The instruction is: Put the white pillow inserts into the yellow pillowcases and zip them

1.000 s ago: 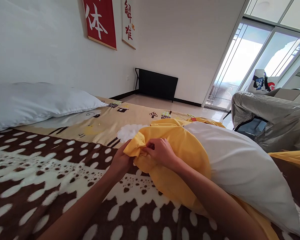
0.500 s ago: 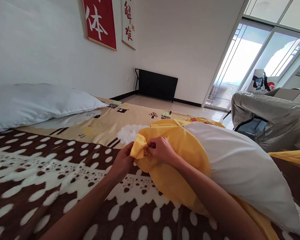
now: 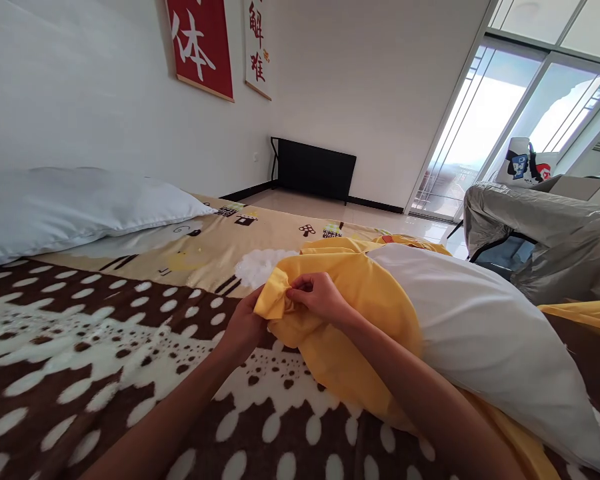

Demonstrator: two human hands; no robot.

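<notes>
A yellow pillowcase [image 3: 375, 300] is drawn partway over a white pillow [image 3: 485, 333], bunched at its left end. My left hand [image 3: 245, 323] grips the folded corner of the pillowcase from the left, its fingertips partly behind the cloth. Close beside it, my right hand [image 3: 320, 297] pinches the same yellow fabric with thumb and forefinger. The uncovered part of the pillow stretches away to the lower right, past my right forearm.
Beneath lies a brown-and-white patterned blanket [image 3: 145, 373] over a beige printed sheet [image 3: 215, 240]. Another white pillow [image 3: 80, 210] rests at the left by the wall. A black folded table [image 3: 315, 170] leans at the back; a plastic-wrapped chair [image 3: 555, 227] stands at the right.
Both hands have shifted very slightly left with the gripped corner of the pillowcase. The right hand's fingers have moved a little on the fabric. The pillow stays in place.
</notes>
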